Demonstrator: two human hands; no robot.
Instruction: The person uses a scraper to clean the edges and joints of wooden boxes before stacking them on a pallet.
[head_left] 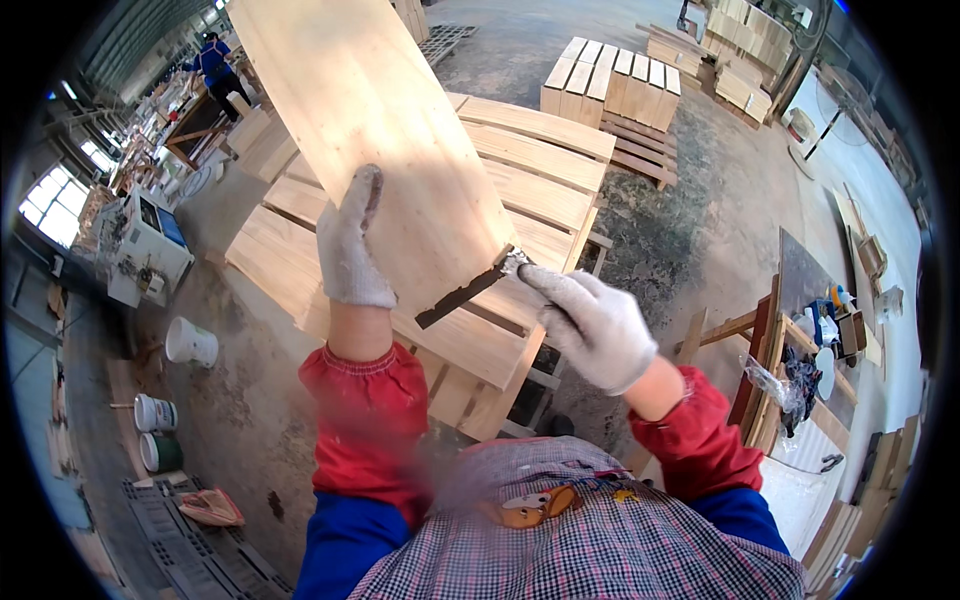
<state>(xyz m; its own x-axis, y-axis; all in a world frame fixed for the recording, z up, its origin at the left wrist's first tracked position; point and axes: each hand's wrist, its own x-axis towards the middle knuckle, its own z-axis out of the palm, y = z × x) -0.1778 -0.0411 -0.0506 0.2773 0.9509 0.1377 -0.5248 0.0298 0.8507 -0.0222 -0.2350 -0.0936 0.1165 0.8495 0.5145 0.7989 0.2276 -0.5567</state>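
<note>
Pale wood: I see a long board (380,130) tilted up from the stack toward the upper left of the head view, its lower end near both hands.
Left hand (350,245): white knit glove, fingers laid flat up the board's left edge, steadying it; red sleeve cover below the wrist.
Right hand (590,320): white knit glove, clenched around the handle end of a scraper (468,288).
Scraper: a dark, thin blade running down and left from the right fist, lying against the board's lower end.
Board position: leaning on a stack of planks (520,200), tilted, top end running out past the upper rim of the picture.
Stack of planks: light wood, laid flat in rows under and behind the board, resting on a frame above the concrete floor (690,230).
Left of me: white bucket (190,343) on the floor, two smaller tubs (155,412) below it, a white machine (150,250) further left.
Far back: another pile of wood blocks (610,80) on a pallet; a person in blue (213,62) at the upper left, well apart from my hands.
Right side: a cluttered bench (820,340) with small items, too small for me to tell apart.
</note>
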